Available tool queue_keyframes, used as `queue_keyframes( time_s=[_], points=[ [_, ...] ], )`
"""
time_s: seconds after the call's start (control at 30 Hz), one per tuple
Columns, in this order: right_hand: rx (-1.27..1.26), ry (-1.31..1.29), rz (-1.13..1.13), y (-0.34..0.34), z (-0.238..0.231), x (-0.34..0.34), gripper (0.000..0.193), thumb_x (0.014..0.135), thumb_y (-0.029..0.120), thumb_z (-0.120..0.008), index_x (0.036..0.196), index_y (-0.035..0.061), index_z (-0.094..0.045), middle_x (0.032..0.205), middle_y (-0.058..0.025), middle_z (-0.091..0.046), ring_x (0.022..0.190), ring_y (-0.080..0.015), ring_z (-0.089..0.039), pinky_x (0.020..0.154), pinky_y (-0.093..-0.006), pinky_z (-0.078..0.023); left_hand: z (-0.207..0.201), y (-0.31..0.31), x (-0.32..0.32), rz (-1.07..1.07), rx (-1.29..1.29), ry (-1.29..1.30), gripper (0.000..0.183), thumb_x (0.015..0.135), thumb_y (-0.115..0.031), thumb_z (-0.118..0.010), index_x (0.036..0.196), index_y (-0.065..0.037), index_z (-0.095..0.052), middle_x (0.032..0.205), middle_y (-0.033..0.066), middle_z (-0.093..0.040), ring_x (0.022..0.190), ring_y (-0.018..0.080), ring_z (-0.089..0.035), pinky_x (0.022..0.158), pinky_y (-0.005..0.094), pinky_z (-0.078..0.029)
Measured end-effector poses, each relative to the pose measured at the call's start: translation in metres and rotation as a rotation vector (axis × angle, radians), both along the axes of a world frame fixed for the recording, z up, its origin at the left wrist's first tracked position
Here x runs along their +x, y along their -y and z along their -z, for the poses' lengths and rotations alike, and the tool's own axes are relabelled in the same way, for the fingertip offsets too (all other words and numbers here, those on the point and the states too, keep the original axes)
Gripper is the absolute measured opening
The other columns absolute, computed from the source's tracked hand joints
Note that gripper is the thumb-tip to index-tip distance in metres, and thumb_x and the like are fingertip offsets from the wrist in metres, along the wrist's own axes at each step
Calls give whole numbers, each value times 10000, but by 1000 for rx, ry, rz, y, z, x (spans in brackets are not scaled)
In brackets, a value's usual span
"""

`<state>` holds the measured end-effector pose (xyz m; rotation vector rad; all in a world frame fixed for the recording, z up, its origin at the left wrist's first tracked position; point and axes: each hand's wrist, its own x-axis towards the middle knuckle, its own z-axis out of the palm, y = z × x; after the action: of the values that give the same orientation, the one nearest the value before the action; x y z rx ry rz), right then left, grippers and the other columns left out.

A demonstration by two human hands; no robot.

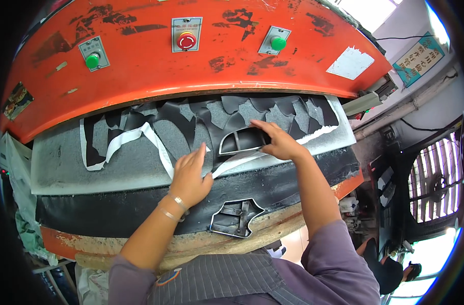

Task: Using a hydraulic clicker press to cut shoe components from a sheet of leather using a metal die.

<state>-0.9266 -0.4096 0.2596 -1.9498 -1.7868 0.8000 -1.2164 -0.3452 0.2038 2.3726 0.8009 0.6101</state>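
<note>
My right hand (280, 142) grips the right end of a steel cutting die (237, 140), a curved frame with a crossbar, thumb and fingers on opposite sides. The die rests on the black leather sheet (176, 119), whose cut-out gaps leave thin strips with white edges. Left of the die, my left hand (192, 175) is flat and low over the sheet's near edge, fingers stretched out and thumb apart, holding nothing that I can see. A second cutting die (237, 218), angular with inner braces, lies closer to me on the black ledge.
Beneath the leather is a grey cutting board (59, 168). Across the back stands an orange press beam (140, 66) with two green buttons (278, 43) and a red stop button (186, 40). A worn front edge (191, 244) runs by my apron. Another person (389, 274) is at far right.
</note>
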Motion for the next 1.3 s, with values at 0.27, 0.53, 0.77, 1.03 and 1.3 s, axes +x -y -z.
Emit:
queue_keyframes(
  time_s=[0.27,0.53,0.77,1.03,1.3],
  points=[
    [177,-141,43,11,49,47,768,728,58,-731,1414,125,-391,1302,-167,-525,1203,-326,-492,1010,-382,-394,32,18,48,-216,-21,71,754,800,-93,-537,1447,76,-187,1296,133,-574,1253,289,-477,1120,443,-241],
    [457,61,94,32,76,68,525,757,169,-738,1251,98,-574,1256,-149,-577,1177,-319,-522,1014,-395,-345,22,28,55,-184,-5,-47,775,806,-109,-557,1458,60,-172,1302,125,-577,1266,291,-468,1127,436,-219],
    [470,64,113,38,76,69,517,756,168,-739,1242,92,-580,1238,-159,-586,1177,-310,-525,1008,-390,-350,16,31,56,-144,11,-117,791,805,-122,-563,1455,62,-151,1328,134,-555,1280,303,-454,1137,449,-197],
    [534,107,239,54,31,43,747,711,291,-796,1353,87,-472,1285,-175,-538,1223,-327,-464,1032,-443,-311,-12,18,15,-341,-170,312,635,827,-96,-635,1410,-28,-392,1310,187,-550,1276,290,-477,1054,364,-365],
    [1004,-321,289,19,-109,-3,420,820,157,-725,1157,17,-518,900,-99,-645,768,-207,-625,693,-304,-496,-144,-63,-95,-893,772,798,297,994,-217,-488,814,8,-561,794,73,-589,709,157,-523,683,319,-447]
  ],
)
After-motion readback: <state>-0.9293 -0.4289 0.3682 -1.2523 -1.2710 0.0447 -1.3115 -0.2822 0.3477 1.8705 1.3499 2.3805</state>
